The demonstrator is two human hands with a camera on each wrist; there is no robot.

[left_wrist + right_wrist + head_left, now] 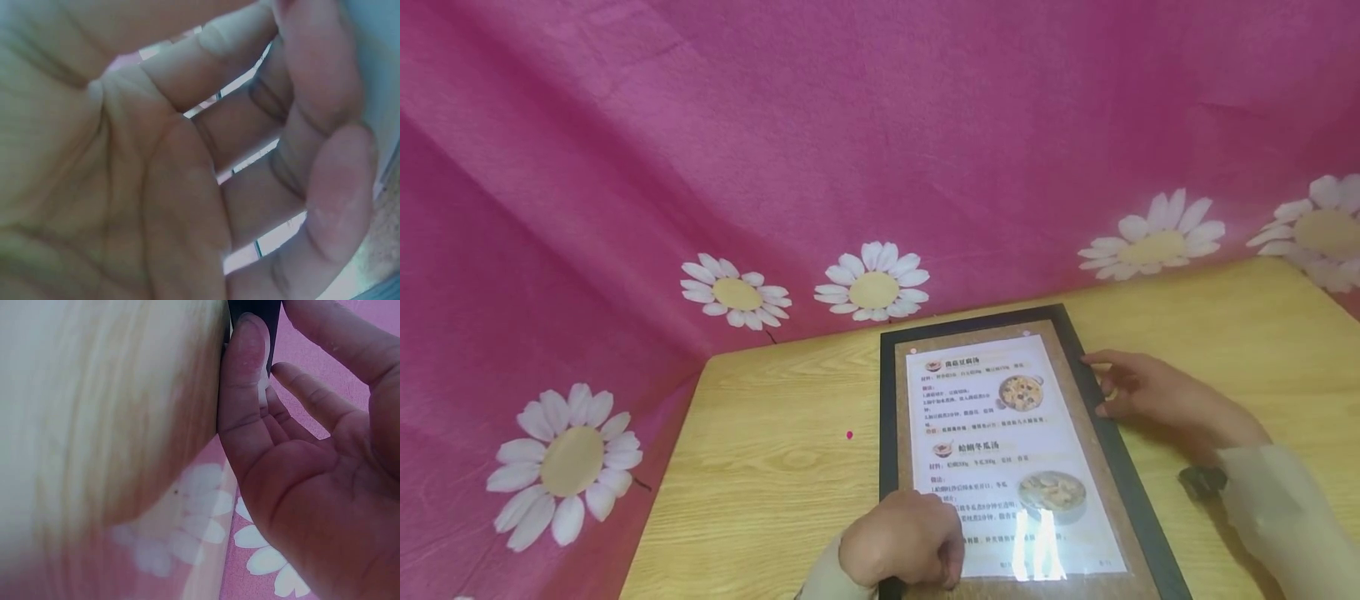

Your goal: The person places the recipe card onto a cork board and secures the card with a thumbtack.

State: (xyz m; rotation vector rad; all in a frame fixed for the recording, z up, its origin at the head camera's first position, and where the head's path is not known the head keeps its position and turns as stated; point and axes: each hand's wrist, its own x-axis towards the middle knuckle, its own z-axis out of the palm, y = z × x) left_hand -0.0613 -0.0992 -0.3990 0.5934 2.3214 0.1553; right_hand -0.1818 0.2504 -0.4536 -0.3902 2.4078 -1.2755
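A brown board in a dark frame [889,417] lies on the table, with a printed recipe sheet [985,400] on it. Chinese text and two food pictures show on the sheet. Small pale round pins [913,351] sit near its top corners. My left hand [906,537] rests at the sheet's lower left, covering that corner. In the left wrist view its fingers [340,187] are curled toward the palm, and no object shows inside. My right hand [1150,392] touches the frame's right edge with thumb and forefinger; the right wrist view shows the thumb [247,362] against the dark edge, other fingers loosely extended.
The light wooden table [760,442] carries a small pink dot-like thing [849,434] left of the board. A pink cloth [880,150] with white daisies hangs behind and to the left. A dark item [1202,481] shows beside the right sleeve.
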